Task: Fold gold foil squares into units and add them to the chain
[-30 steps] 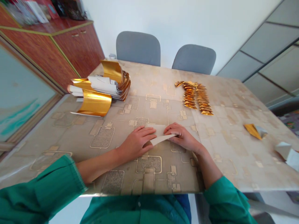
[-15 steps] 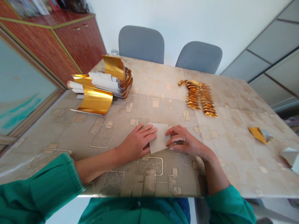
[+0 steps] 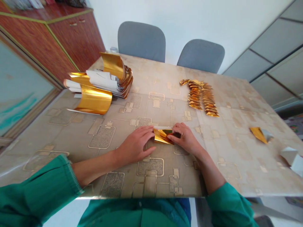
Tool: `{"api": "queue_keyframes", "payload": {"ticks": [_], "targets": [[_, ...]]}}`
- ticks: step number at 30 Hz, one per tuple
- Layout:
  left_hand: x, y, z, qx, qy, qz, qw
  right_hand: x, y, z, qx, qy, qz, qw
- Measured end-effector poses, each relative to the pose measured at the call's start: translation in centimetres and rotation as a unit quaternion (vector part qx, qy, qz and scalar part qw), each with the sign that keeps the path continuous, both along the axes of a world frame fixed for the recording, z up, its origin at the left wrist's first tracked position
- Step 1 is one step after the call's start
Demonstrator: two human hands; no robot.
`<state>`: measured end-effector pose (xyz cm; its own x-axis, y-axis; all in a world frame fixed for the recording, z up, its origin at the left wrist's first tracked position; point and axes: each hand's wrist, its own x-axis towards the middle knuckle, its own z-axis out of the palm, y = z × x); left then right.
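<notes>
A folded strip of gold foil paper [image 3: 163, 136] lies on the table, gold side up with a white edge along its far side. My left hand [image 3: 135, 143] rests on its left end, fingertips against the foil. My right hand [image 3: 184, 137] curls over its right end, covering part of it. Behind my hands, curled gold-and-white foil sheets [image 3: 94, 99] lie in a bundle, and a second sheaf [image 3: 113, 65] stands behind it. A double row of small folded gold pieces [image 3: 201, 97] lies farther right.
The patterned beige table top [image 3: 227, 110] also holds a small gold-and-silver folded piece [image 3: 259, 134] and a white-and-silver piece [image 3: 290, 157] near its right edge. Grey chairs [image 3: 141, 41] stand beyond the table, with a red-brown cabinet [image 3: 75, 37] at left.
The wide white sheet between my hands has become a narrower strip showing gold. My hands have drawn closer together over it.
</notes>
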<state>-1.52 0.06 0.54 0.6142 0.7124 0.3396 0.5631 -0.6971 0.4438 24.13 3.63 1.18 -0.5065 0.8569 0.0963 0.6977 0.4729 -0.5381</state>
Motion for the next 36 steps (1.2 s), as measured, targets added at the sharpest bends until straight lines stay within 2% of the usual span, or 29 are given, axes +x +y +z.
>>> {"api": "queue_keyframes", "payload": {"ticks": [2, 3, 4, 7, 9, 14, 18, 24, 36], "targets": [[0.0, -0.2, 0.5, 0.044, -0.036, 0.052, 0.997, -0.2, 0.0, 0.0, 0.0, -0.009, -0.008, 1.0], [0.1, -0.4, 0.7, 0.07, -0.041, 0.057, 0.995, -0.2, 0.0, -0.1, 0.001, -0.013, -0.011, 1.0], [0.2, -0.6, 0.7, 0.095, -0.033, 0.045, 0.994, -0.3, 0.0, -0.1, 0.004, -0.018, -0.014, 1.0], [0.7, -1.2, 0.2, 0.128, 0.043, -0.044, 0.99, -0.4, 0.0, -0.3, 0.021, -0.026, -0.021, 0.999], [1.1, -1.4, -0.5, 0.115, 0.091, -0.071, 0.987, -0.4, 0.0, -0.3, 0.028, -0.028, -0.023, 0.999], [1.2, -1.5, -1.9, 0.061, 0.141, -0.068, 0.986, -0.3, -0.2, 0.3, 0.004, -0.011, -0.041, 0.999], [1.1, -1.5, -1.9, 0.043, 0.154, -0.067, 0.985, -0.5, -0.1, 0.5, 0.008, -0.019, -0.064, 0.998], [1.2, -1.6, -1.7, 0.025, 0.159, -0.058, 0.985, -1.2, 0.0, -0.4, 0.035, -0.041, -0.109, 0.993], [1.2, -1.6, -1.6, 0.015, 0.165, -0.056, 0.985, -1.6, -0.2, -0.5, 0.033, -0.022, -0.136, 0.99]]}}
